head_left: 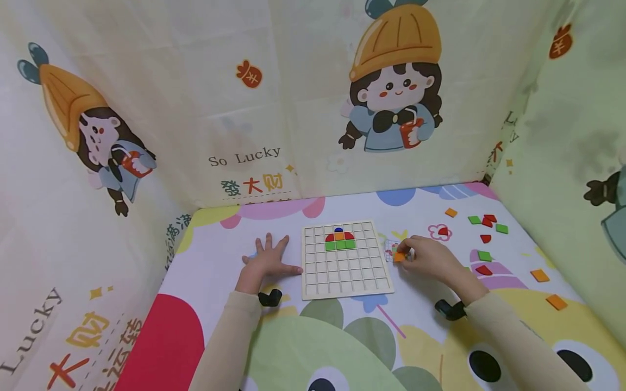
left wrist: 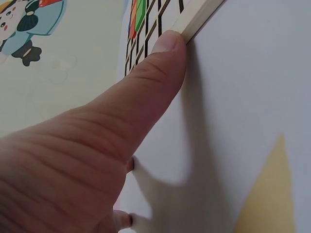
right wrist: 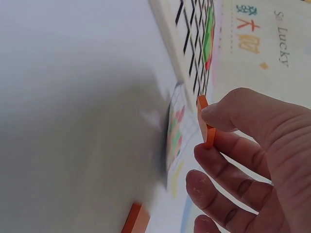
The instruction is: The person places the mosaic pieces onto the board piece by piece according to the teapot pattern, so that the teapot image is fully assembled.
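Right wrist: the fingers [right wrist: 240, 147] pinch an orange tile [right wrist: 206, 130] near a card [right wrist: 176, 130].

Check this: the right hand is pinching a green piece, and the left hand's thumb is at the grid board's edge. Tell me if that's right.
The colour is wrong: the right wrist view shows the right hand pinching an orange piece. The left hand's thumb is indeed at the grid board's edge.

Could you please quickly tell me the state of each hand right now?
Left hand: open, fingers spread, thumb touching the grid board.
Right hand: closed, holding an orange tile between thumb and fingers.
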A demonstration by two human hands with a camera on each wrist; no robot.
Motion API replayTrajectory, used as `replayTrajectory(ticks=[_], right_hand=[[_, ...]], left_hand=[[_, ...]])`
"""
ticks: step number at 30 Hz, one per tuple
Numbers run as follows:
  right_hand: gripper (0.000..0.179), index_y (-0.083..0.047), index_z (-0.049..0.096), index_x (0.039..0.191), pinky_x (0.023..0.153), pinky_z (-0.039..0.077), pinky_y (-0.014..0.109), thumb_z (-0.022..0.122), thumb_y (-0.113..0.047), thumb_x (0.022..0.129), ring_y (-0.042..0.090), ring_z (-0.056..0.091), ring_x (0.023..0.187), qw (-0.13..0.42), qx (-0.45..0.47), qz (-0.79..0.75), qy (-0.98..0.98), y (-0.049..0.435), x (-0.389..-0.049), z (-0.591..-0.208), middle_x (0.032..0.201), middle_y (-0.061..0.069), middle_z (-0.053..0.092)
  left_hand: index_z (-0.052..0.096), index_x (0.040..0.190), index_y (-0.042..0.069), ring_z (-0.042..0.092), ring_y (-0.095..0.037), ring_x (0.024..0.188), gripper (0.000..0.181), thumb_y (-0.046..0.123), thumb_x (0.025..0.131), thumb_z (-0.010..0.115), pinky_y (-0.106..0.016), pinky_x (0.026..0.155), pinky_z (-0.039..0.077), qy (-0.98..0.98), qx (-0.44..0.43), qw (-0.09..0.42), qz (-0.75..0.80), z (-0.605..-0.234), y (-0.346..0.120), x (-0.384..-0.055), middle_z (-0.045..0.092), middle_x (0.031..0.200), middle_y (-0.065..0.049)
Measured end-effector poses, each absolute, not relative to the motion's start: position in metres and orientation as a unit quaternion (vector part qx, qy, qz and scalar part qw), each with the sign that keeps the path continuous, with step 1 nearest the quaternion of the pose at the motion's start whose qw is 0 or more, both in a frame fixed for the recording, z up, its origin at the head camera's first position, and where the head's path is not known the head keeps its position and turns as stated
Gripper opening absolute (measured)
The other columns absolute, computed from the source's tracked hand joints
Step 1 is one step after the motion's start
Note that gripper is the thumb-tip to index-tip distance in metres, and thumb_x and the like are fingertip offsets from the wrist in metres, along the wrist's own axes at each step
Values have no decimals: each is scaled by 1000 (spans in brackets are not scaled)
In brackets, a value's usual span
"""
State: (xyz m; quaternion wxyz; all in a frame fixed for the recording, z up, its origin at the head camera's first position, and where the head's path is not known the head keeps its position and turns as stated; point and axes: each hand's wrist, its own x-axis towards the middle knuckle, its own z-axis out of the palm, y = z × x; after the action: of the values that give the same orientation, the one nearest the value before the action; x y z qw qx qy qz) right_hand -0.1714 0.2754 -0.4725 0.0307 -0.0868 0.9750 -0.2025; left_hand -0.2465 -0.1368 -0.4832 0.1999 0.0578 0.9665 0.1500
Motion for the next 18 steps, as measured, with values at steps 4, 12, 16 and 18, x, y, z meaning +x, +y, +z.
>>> replayTrajectory(ticks=[4, 12, 16, 18], right_hand=[[23, -14, 74, 106, 70, 50, 31, 79, -19, 84, 17, 56, 81, 23, -104, -207, 972, 261, -178, -471, 98, 0, 69], [22, -16, 74, 105, 77, 54, 35, 80, -25, 86, 16, 59, 83, 22, -140, -202, 969, 218, -195, -465, 98, -2, 69], [21, -17, 74, 105, 78, 54, 36, 78, -24, 86, 17, 59, 85, 23, -153, -197, 968, 200, -202, -465, 103, -1, 71], [21, -16, 74, 106, 77, 54, 36, 78, -24, 87, 18, 60, 85, 24, -162, -191, 968, 192, -205, -466, 105, 0, 72]], left_hand=[[21, 166, 28, -11, -56, 154, 116, 68, 76, 81, -92, 103, 5, 968, 54, 196, 148, -483, -137, -245, -6, 172, -24], [20, 167, 27, -12, -56, 155, 115, 67, 78, 80, -91, 104, 4, 969, 55, 195, 145, -481, -137, -244, -7, 172, -24], [20, 167, 27, -12, -56, 154, 115, 67, 77, 80, -91, 104, 4, 969, 58, 194, 145, -484, -137, -245, -7, 172, -24], [19, 167, 27, -13, -56, 155, 115, 68, 77, 80, -91, 104, 4, 969, 60, 192, 146, -486, -136, -245, -7, 172, -24]])
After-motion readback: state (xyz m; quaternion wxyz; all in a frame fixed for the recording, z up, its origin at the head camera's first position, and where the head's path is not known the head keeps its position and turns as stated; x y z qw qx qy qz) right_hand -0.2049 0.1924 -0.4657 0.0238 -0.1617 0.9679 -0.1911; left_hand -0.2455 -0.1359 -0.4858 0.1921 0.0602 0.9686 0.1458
